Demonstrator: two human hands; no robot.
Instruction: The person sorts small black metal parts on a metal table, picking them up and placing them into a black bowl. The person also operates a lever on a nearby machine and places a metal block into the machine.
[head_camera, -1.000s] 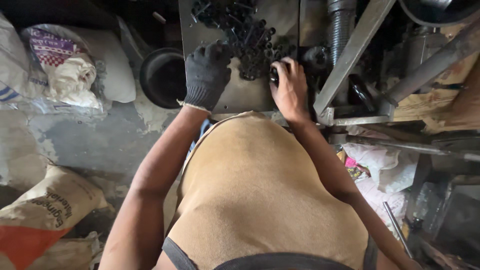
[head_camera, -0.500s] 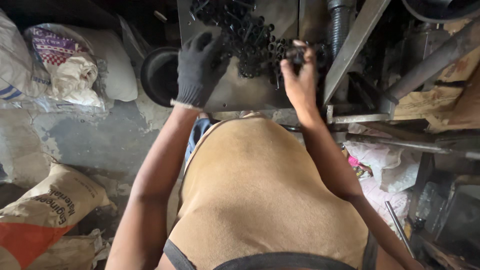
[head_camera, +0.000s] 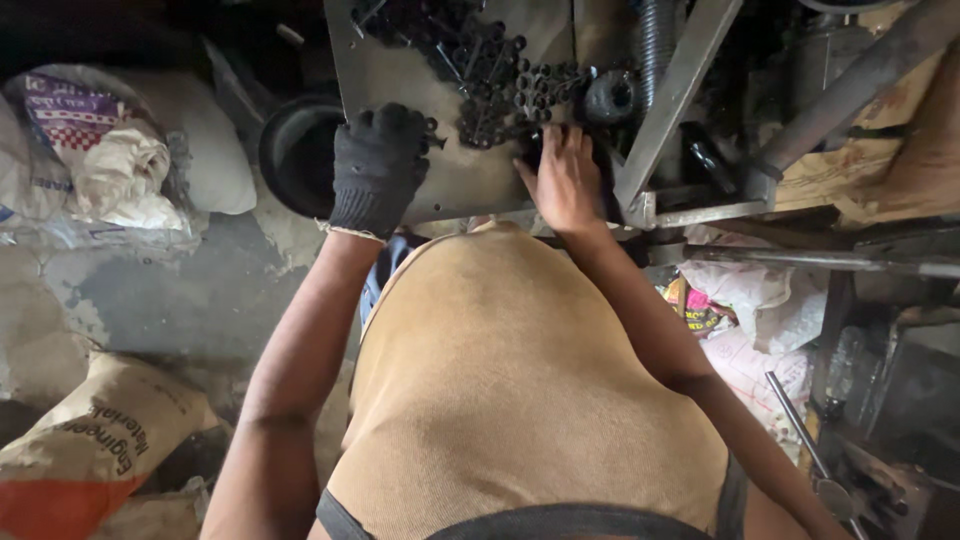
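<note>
Left hand: the left hand (head_camera: 378, 165), in a dark knit glove, lies palm down on the metal plate (head_camera: 400, 75) at upper centre; fingers curled over a few small dark pieces, pinching nothing that can be made out.
Right hand: the bare right hand (head_camera: 566, 180) rests at the plate's lower right edge, fingers together and pointing up the frame; whether it grips a piece cannot be told.
Small parts: a heap of short black tube pieces (head_camera: 490, 75) lies on the plate between and above the two hands, touching both sets of fingertips.
In the way: a slanted grey metal bar (head_camera: 675, 95) crosses just right of the right hand; a ribbed hose (head_camera: 655, 35) stands above it.
Around: a black round pan (head_camera: 295, 150) sits left of the plate, beside the glove.
Floor: grey, stained concrete (head_camera: 180, 300) at left, with printed sacks (head_camera: 90, 440) lower left and upper left.
Right side: crumpled wrappers (head_camera: 745, 300) and dark machine frame parts, dim and cluttered.
</note>
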